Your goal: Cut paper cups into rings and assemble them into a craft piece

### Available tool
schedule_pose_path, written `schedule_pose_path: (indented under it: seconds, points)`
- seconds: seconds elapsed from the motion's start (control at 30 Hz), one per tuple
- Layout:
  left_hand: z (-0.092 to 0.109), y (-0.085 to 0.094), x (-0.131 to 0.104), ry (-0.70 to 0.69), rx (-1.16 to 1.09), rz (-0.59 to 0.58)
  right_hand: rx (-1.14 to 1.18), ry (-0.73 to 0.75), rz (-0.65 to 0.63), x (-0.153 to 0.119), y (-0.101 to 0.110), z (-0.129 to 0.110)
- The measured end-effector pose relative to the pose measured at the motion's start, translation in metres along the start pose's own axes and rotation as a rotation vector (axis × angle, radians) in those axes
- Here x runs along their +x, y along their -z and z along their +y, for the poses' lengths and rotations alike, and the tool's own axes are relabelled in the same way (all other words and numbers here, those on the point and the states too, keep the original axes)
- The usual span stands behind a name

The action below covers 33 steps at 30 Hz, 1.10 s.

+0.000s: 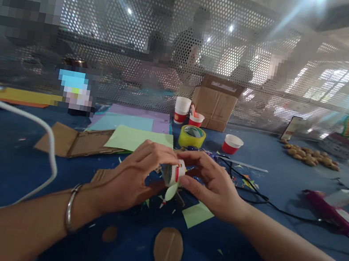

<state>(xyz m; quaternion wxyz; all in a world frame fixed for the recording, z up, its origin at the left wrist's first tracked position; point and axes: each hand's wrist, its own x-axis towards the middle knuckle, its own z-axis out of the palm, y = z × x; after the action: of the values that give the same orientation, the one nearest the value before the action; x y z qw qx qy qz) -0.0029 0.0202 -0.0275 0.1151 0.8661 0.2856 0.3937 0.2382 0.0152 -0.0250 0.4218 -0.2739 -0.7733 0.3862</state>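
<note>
Both hands hold a small white and red piece [180,170], which looks like part of a paper cup, above the blue table. A pale green leaf-shaped paper [171,192] hangs at its lower edge. My left hand [133,175], with a bangle at the wrist, grips its left side, some fingers curled behind. My right hand [214,183] pinches the right side between thumb and fingers. Beneath lie a green paper scrap [197,215] and colourful snippets. Nearer me are a round cardboard disc [168,248] and a smaller disc [109,234].
Beyond my hands stand a yellow tape roll [190,144], a short paper cup [232,144], stacked cups [181,109] and a cardboard box [215,106]. Coloured sheets [141,139] and folded cardboard [91,143] lie left. A purple glue gun [332,212] with black cord lies right. A white cable [52,145] arches left.
</note>
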Motion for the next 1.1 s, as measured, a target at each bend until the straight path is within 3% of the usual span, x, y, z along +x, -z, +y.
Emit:
schedule_pose_path:
  seconds: [0.37,0.87,1.1]
  points:
    - [-0.0036,-0.0062,-0.0034,-0.110,-0.024,0.013,0.142,-0.040,-0.003,0.0014,-0.0009,0.0032]
    - [0.0028,-0.0038,-0.0023,-0.037,-0.019,0.036,0.265,-0.111,0.008,0.0018,0.0006,0.0005]
    - [-0.0010,-0.0073,-0.0021,-0.120,0.017,0.059,0.311,-0.119,0.012,0.0035,-0.0005,0.0008]
